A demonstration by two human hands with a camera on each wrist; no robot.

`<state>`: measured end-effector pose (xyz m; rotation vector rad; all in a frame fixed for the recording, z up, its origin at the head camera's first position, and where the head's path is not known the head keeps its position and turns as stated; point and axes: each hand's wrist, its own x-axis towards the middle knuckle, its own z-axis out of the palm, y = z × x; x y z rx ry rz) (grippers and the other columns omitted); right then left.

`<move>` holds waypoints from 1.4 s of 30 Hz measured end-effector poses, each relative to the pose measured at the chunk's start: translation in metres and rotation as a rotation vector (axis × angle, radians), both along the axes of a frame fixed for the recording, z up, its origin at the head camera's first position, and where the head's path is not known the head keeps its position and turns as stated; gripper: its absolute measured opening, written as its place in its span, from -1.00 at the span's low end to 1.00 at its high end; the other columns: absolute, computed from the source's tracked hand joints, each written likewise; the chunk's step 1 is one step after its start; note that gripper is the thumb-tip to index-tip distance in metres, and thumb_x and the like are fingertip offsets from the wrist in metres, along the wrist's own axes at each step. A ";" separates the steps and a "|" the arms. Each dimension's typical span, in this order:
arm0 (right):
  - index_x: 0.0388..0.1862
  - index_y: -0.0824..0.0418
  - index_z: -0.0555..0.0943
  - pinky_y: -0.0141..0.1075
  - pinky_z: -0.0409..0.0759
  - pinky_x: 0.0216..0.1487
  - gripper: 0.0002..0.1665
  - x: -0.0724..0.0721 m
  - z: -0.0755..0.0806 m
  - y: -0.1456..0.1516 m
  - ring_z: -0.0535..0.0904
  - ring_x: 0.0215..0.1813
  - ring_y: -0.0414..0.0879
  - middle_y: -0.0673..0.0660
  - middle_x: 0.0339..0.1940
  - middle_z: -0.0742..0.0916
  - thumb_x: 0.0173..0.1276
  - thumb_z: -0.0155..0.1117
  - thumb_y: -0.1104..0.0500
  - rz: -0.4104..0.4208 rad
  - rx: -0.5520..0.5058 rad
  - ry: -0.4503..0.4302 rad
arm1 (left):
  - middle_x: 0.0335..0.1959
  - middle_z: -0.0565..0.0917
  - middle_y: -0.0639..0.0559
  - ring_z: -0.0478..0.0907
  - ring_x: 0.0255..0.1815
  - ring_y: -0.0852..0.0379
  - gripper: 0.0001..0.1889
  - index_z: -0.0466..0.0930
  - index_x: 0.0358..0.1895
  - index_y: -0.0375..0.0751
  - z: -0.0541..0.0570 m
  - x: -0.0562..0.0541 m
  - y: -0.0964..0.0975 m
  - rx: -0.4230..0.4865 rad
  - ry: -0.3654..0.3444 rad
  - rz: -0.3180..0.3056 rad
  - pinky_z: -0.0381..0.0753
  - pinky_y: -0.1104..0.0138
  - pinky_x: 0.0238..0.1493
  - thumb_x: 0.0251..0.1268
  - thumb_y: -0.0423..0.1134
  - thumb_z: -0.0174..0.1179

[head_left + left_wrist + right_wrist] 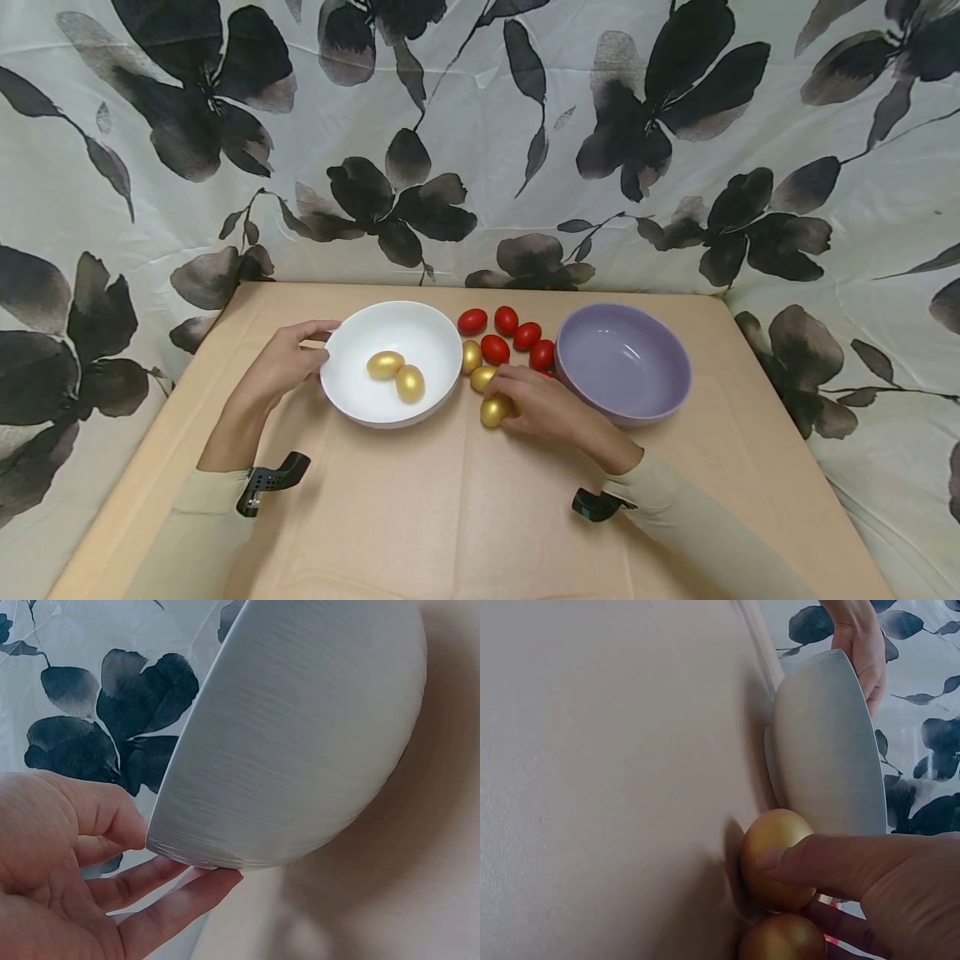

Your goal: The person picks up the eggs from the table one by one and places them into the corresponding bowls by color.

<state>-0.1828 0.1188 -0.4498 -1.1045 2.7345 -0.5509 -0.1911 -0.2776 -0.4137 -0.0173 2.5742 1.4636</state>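
Note:
My left hand (288, 360) holds the white bowl (360, 406) at its left side. In the left wrist view its thumb is at the rim and the other fingertips lie against the outer wall. Two gold eggs (386, 365) lie inside the bowl. To the right, my right hand (546, 406) grips a gold egg (761, 838), thumb across its near side, the other fingers partly hidden behind it. Another gold egg (784, 941) sits right beside that one in the right wrist view. Farther back, a gold egg (471, 357) lies by the white bowl's rim.
Several red eggs (495, 349) are grouped between the bowls, behind my right hand, which hides part of one. A purple bowl (622, 358) with nothing in it stands right of them. The tan table (420, 517) ends at a floral cloth (510, 150) behind.

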 end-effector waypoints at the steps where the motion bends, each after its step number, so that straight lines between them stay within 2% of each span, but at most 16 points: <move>1: 0.06 -0.01 0.67 -0.20 0.61 0.19 -0.46 0.000 0.000 0.000 0.51 0.10 -0.12 -0.04 0.10 0.65 0.07 0.64 0.15 0.003 0.005 0.004 | 0.26 0.45 -0.42 0.60 -0.02 -0.21 -0.38 0.32 0.48 -0.35 0.000 0.000 0.000 0.001 0.000 0.000 0.73 0.16 -0.23 0.30 -0.47 0.01; 16: 0.08 -0.09 0.66 -0.35 0.62 0.03 -0.49 0.003 -0.004 -0.003 0.45 0.07 -0.15 -0.11 0.13 0.62 0.13 0.61 0.13 0.064 0.087 0.129 | 0.27 0.43 -0.43 0.58 0.01 -0.23 -0.37 0.30 0.49 -0.35 0.001 0.000 0.001 0.007 0.001 -0.003 0.73 0.21 -0.24 0.30 -0.49 0.00; 27: 0.07 -0.06 0.69 -0.34 0.64 0.05 -0.51 0.006 -0.002 -0.004 0.48 0.11 -0.12 -0.08 0.10 0.64 0.13 0.61 0.13 0.100 0.106 0.194 | 0.27 0.44 -0.42 0.58 0.00 -0.22 -0.37 0.31 0.49 -0.33 -0.001 0.001 0.000 0.009 0.003 -0.002 0.72 0.21 -0.24 0.30 -0.48 0.01; 36: 0.04 -0.05 0.67 -0.36 0.63 0.04 -0.54 0.005 -0.004 -0.004 0.50 0.03 -0.15 -0.08 0.06 0.62 0.15 0.59 0.12 0.090 0.091 0.178 | 0.26 0.44 -0.43 0.59 -0.04 -0.19 -0.37 0.30 0.49 -0.34 -0.002 0.000 -0.001 0.022 0.003 -0.007 0.73 0.18 -0.25 0.30 -0.48 0.02; 42: 0.10 -0.05 0.63 -0.31 0.63 0.12 -0.47 0.006 -0.001 -0.003 0.52 0.09 -0.14 -0.05 0.14 0.61 0.13 0.61 0.09 0.068 0.061 0.144 | 0.24 0.45 -0.42 0.59 -0.07 -0.17 -0.37 0.31 0.49 -0.35 -0.004 -0.001 -0.002 0.026 0.006 -0.009 0.73 0.14 -0.26 0.29 -0.48 0.02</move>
